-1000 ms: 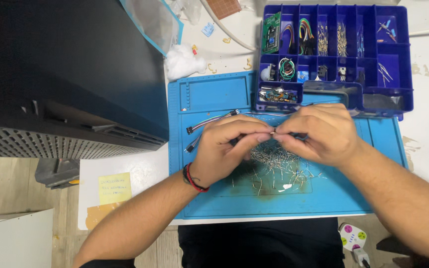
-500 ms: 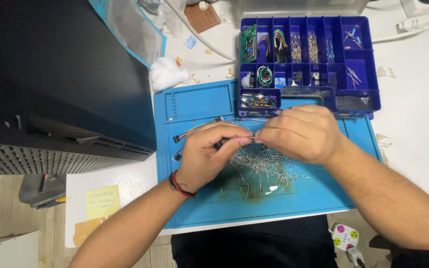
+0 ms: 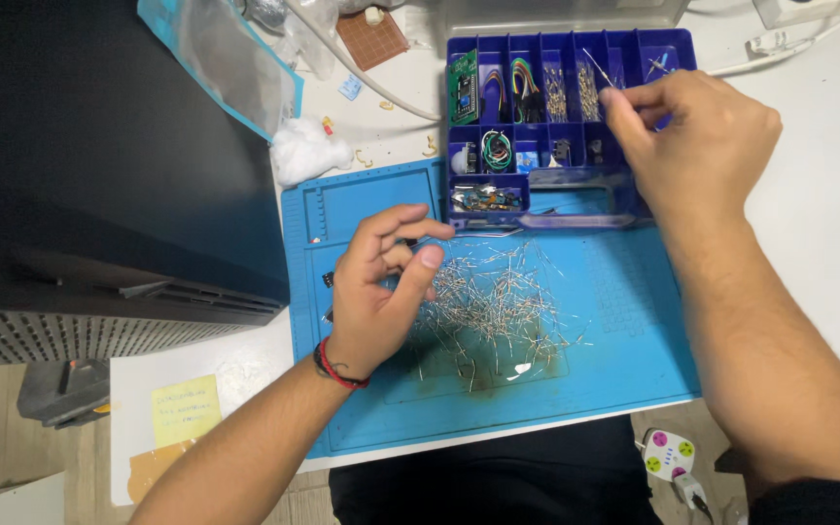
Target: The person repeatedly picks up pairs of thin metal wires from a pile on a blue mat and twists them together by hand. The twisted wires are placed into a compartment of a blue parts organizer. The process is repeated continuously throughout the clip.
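My right hand [image 3: 697, 136] is raised over the blue compartment box [image 3: 455, 206] and pinches a thin wire-leaded component [image 3: 597, 66] between thumb and forefinger, above the upper middle compartments. My left hand [image 3: 381, 282] hovers over the blue work mat [image 3: 362, 194] with its fingers loosely curled and apart, holding nothing that I can see. It is at the left edge of a loose pile of small wire-leaded components [image 3: 493, 301] spread on the mat. Dark jumper-wire ends [image 3: 328, 280] peek out from under the left hand.
A large black case [image 3: 99, 146] fills the left side. A cotton wad [image 3: 303, 151], a plastic bag [image 3: 216, 58] and a brown perforated board [image 3: 371, 37] lie behind the mat. A yellow note [image 3: 185, 408] is at the front left, a white plug block [image 3: 668, 452] below the table edge.
My hands, joined over the pile on one component, have separated. The right hand has gone up to the compartment box with the component; the left has opened beside the pile.
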